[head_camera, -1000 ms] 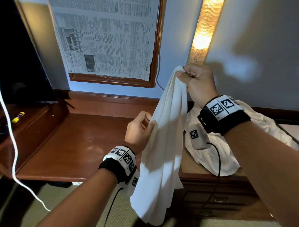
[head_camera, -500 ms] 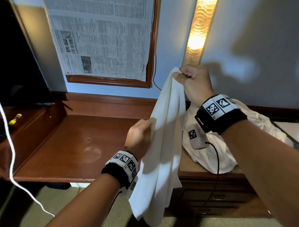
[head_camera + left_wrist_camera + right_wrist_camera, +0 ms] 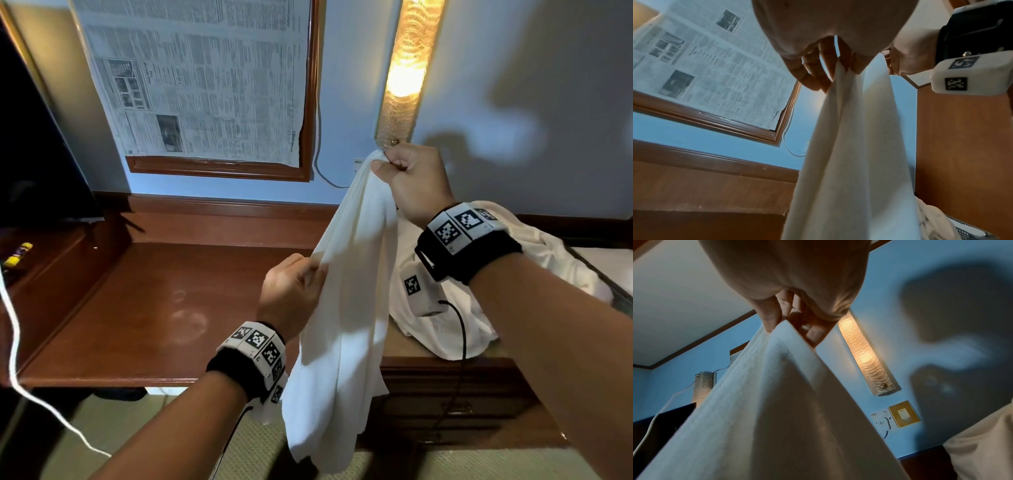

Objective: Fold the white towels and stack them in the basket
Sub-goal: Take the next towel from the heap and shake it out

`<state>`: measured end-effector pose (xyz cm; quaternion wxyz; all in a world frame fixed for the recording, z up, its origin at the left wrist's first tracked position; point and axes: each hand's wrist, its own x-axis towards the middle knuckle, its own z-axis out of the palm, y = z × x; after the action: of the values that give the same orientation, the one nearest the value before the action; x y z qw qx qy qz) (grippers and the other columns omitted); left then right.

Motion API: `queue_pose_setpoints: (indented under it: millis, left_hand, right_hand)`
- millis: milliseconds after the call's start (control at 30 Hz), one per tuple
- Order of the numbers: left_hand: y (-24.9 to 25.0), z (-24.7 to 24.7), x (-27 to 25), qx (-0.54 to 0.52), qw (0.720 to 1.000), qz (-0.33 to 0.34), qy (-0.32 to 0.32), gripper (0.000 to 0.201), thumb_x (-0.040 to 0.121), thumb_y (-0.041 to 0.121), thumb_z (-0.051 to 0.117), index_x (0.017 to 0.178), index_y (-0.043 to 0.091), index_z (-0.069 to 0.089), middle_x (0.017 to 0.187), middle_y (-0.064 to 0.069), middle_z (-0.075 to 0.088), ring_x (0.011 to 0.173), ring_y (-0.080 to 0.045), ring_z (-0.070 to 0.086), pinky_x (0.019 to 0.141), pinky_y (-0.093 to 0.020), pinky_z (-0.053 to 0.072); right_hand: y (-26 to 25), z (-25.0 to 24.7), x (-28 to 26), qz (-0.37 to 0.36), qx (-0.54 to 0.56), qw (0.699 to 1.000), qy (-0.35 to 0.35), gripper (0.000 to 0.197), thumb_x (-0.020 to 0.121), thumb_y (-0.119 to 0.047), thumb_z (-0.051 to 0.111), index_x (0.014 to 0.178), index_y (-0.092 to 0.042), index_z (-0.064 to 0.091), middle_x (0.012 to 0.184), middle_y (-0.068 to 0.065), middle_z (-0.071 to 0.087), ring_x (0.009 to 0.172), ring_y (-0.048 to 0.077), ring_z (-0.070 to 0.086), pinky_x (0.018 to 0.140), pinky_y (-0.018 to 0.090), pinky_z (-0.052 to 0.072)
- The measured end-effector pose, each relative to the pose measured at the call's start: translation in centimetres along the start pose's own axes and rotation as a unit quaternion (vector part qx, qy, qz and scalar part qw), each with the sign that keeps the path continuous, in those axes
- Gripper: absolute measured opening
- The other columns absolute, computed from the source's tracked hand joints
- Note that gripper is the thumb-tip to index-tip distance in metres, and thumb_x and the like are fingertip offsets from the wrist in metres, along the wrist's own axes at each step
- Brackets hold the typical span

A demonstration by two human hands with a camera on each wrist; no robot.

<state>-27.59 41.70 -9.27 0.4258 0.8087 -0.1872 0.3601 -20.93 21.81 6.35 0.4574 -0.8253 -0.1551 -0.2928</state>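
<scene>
Blue wall behind both hands, w/ framed newspaper (image 3: 195, 82) up and left of the left hand, lit wall lamp (image 3: 407, 68) directly above the right hand. Dark screen (image 3: 37, 144) far left; yellow marker (image 3: 17, 254) on the side ledge well left of the left hand. Brown desk (image 3: 144, 308) spreads below and left of the left hand, bare where a towel could be laid flat, prob. the folding spot.

Left hand (image 3: 291, 294) lower of the two, fingers curled, pinching the side edge of the white towel (image 3: 346, 325) partway down. Left wrist view: fingers (image 3: 816, 71) bunch the cloth into a narrow pleat, rest hanging straight below. Likely feeling along the hem toward a second corner, hence the light pinch rather than a fist.

Towel hangs between the hands, draped down past the desk front edge, off every surface, so gravity pulls out creases before folding.

Right hand (image 3: 416, 181) raised higher, closed tight on the top corner. Right wrist view: thumb and fingers (image 3: 770, 316) clamp the corner, cloth fanning away beneath. Held high to keep the low end off the floor, by the look of it.

Under and right of the right hand: heap of unfolded white towels (image 3: 445, 329) on a lower cabinet (image 3: 462, 394), within easy reach for next picks. Dark mesh at far right edge, poss. the basket (image 3: 621, 294); too little visible to be sure. No fold made yet on this towel; task looks early.
</scene>
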Motion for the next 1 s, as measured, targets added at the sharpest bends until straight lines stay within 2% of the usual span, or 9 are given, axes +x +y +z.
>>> queue_pose_setpoints:
  millis: [67,233,300,500,633,700,800,900,1000]
  left_hand:
    - [-0.3,-0.1,-0.2,-0.015,1.000,-0.013,0.001,0.026,0.096,0.027,0.059,0.081,0.008,0.067,0.067,-0.001,0.057,0.060,-0.019,0.051,0.058,-0.031,0.042]
    - [-2.4,1.6,-1.8,0.051,0.972,-0.105,-0.204,0.035,0.087,0.042,0.049,0.093,0.013,0.069,0.076,-0.004,0.071,0.069,-0.029,0.064,0.058,-0.032,0.045]
    - [-3.7,0.8,-1.6,0.040,0.978,-0.123,-0.165,0.034,0.087,0.042,0.052,0.090,0.014,0.071,0.071,0.003,0.067,0.064,-0.021,0.058,0.060,-0.030,0.039]
    - [-4.5,-2.5,-1.3,-0.075,0.975,-0.199,-0.068,0.003,0.094,0.026,0.070,0.094,0.024,0.073,0.076,0.012,0.071,0.067,-0.007,0.063,0.066,-0.032,0.056]
    - [-5.4,-2.8,-2.4,-0.039,0.965,-0.238,-0.108,0.018,0.092,0.024,0.071,0.103,0.032,0.060,0.075,0.005,0.066,0.065,-0.003,0.058,0.063,-0.018,0.047]
    - [-6.2,-3.2,-2.8,-0.008,0.957,-0.249,-0.148,0.005,0.093,0.028,0.070,0.097,0.029,0.067,0.073,0.007,0.067,0.067,-0.005,0.060,0.068,-0.028,0.051]
    - [-7.3,-4.3,-2.4,-0.010,0.944,-0.278,-0.177,0.014,0.095,0.030,0.066,0.086,0.024,0.075,0.070,0.009,0.072,0.067,-0.009,0.065,0.069,-0.032,0.055]
    - [-8.1,-5.3,-0.8,-0.030,0.947,-0.283,-0.151,0.016,0.094,0.028,0.068,0.081,0.024,0.075,0.061,0.013,0.065,0.056,-0.005,0.055,0.064,-0.028,0.048]
    - [-7.6,-5.9,1.3,-0.045,0.955,-0.250,-0.155,0.012,0.093,0.025,0.069,0.085,0.019,0.076,0.063,0.012,0.065,0.059,-0.003,0.053,0.065,-0.028,0.047]
  right_hand:
    - [0.2,-0.2,0.2,0.003,0.008,1.000,0.008,0.035,0.085,-0.016,0.065,0.058,-0.030,0.048,0.047,-0.021,0.043,0.052,0.002,0.037,0.061,0.024,0.032]
    - [0.8,0.7,0.4,-0.008,0.007,1.000,-0.004,0.019,0.084,-0.018,0.063,0.066,-0.019,0.058,0.056,-0.015,0.041,0.058,0.005,0.038,0.063,0.025,0.032]
    - [1.6,0.5,0.3,0.003,-0.004,1.000,0.009,0.017,0.083,-0.022,0.062,0.066,-0.019,0.059,0.058,-0.013,0.041,0.059,0.007,0.037,0.063,0.026,0.032]
    - [2.8,-0.1,0.1,0.024,-0.026,0.998,0.058,0.034,0.084,-0.022,0.061,0.057,-0.031,0.043,0.056,-0.013,0.035,0.060,0.010,0.034,0.062,0.028,0.030]
    - [2.2,1.0,0.5,0.007,-0.027,0.996,0.081,0.036,0.084,-0.019,0.059,0.058,-0.022,0.035,0.058,-0.008,0.027,0.062,0.014,0.029,0.061,0.032,0.027]
    - [2.4,1.5,0.5,0.009,-0.033,0.996,0.077,0.027,0.084,-0.021,0.059,0.061,-0.018,0.045,0.060,-0.004,0.033,0.064,0.019,0.034,0.062,0.033,0.030]
    - [2.5,2.6,-0.4,0.012,-0.046,0.998,0.034,0.023,0.084,-0.020,0.060,0.068,-0.005,0.057,0.063,0.007,0.048,0.065,0.024,0.042,0.063,0.031,0.036]
    - [1.6,4.2,-2.0,0.008,-0.068,0.996,-0.053,0.022,0.085,-0.014,0.066,0.065,-0.010,0.058,0.066,-0.003,0.055,0.069,0.016,0.047,0.065,0.021,0.037]
    - [-0.1,6.7,-4.1,-0.005,-0.062,0.973,-0.224,0.007,0.083,-0.011,0.076,0.078,-0.006,0.073,0.098,0.012,0.068,0.090,0.016,0.059,0.081,0.024,0.046]
